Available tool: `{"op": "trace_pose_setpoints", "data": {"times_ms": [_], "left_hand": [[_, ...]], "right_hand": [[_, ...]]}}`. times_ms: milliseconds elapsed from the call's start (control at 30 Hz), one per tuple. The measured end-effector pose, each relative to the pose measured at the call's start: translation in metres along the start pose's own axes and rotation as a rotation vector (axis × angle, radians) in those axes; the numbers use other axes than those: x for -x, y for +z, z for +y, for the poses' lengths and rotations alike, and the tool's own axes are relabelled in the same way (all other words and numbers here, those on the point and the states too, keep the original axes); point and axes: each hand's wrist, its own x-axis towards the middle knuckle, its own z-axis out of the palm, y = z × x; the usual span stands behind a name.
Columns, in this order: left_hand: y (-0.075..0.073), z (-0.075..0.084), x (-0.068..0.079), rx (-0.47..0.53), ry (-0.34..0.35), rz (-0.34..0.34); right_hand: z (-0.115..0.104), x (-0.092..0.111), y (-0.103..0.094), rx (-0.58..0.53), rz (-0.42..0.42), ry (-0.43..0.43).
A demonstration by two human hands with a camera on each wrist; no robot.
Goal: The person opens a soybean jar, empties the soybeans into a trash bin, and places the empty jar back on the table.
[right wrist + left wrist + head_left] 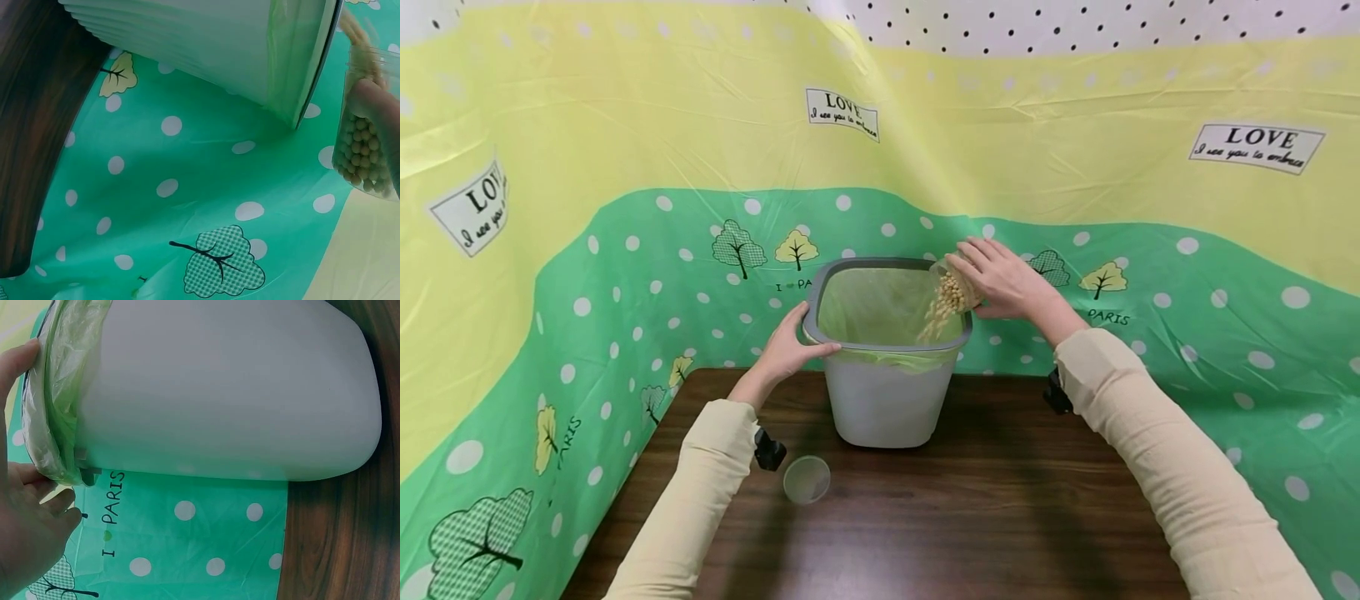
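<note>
A light grey trash can [887,400] with a dark grey rim and a thin green bag [872,304] as its liner stands upright on the table. My left hand [786,346] holds its near left rim corner, thumb along the front and fingers at the side. In the left wrist view, that hand [31,519] reaches round the bag's folded edge. My right hand [1003,279] grips a clear plastic jar [345,125], tipped over the can's right side. Round beige beans [950,293] stream from its mouth into the can; several remain inside the jar.
A clear round lid [807,480] lies on the dark wooden table [925,517], left of the can's base. Behind the table and along both sides hangs a green and yellow printed cloth [662,275], close behind the can.
</note>
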Motion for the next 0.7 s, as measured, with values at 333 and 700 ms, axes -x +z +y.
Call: {"op": "trace_pose_setpoints", "data": {"times_ms": [333,700], "left_hand": [[-0.0007,-0.0006,0.0008,0.009,0.005,0.005],[0.0001,-0.0012,0.0005,0.02,-0.001,0.001]], "right_hand": [[-0.0015,-0.0037,-0.0012,0.009,-0.018,-0.006],[-0.0033,-0.0095,-0.0052,0.052,0.021,-0.072]]}}
